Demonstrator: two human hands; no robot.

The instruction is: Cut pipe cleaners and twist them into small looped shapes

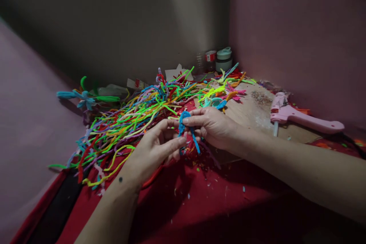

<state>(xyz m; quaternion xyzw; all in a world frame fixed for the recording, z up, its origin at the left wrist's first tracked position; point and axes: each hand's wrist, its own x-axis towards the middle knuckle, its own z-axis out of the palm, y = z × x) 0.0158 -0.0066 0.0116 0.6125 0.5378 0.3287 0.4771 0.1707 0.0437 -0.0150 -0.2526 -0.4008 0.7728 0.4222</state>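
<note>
A blue pipe cleaner [184,116], bent into a loop with one loose end hanging down, is held between my two hands over the red cloth. My right hand [213,126] pinches the top of the loop between thumb and fingers. From the other side, my left hand [158,143] grips its lower left part with thumb and fingertips. Just behind my hands lies a big heap of pipe cleaners [137,116] in green, yellow, purple, red and orange. The far end of the blue piece in my left fingers is partly hidden.
A pink glue gun [305,118] rests on a brown board [248,106] at the right. Behind the heap stand a mint-lidded container [223,60] and a red-labelled jar [211,56]. Small scraps dot the red cloth [206,198]. Walls rise at the back and sides.
</note>
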